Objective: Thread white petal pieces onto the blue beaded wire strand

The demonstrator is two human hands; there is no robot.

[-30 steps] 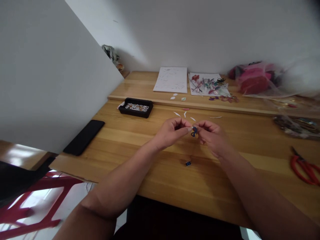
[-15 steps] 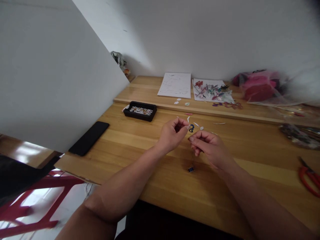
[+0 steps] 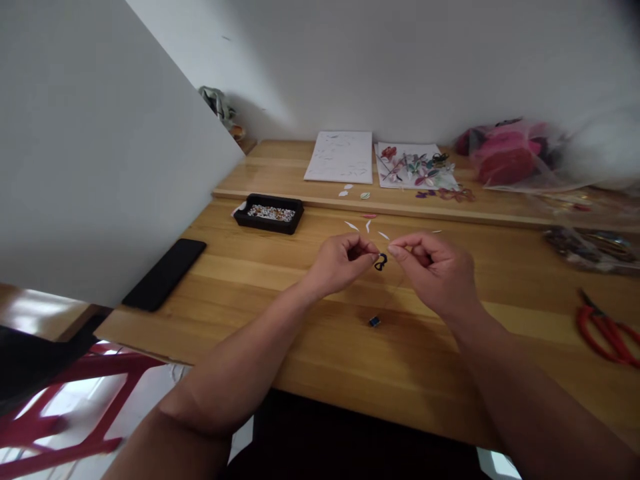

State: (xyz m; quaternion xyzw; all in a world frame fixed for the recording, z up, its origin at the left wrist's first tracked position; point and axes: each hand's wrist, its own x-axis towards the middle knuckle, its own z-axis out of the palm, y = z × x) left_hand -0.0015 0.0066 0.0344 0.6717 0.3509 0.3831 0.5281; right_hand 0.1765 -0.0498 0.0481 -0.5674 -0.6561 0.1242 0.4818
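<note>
Between thumb and forefinger, my left hand (image 3: 347, 263) pinches a small dark blue looped piece (image 3: 381, 262), which sticks out past the fingertips. My right hand (image 3: 433, 267) is closed in a pinch just to the right of it; whatever lies in its fingertips is too fine to make out, though a faint thread seems to hang below. A small dark blue spool (image 3: 375, 322) lies on the table under the hands. Small white slips (image 3: 369, 227) and a pink petal-shaped piece (image 3: 369, 216) rest just beyond my fingers.
A black tray (image 3: 270, 225) of beads stands left, near a black phone (image 3: 165, 275). Red-handled scissors (image 3: 607, 332) lie right. On the raised shelf are a white sheet (image 3: 340, 157), flower pieces (image 3: 417, 167) and a bag with pink contents (image 3: 510, 157).
My right hand has lifted and turned, its fingertips now higher and level with the left hand's. The left hand still pinches the blue looped piece. The whole view has shifted slightly.
</note>
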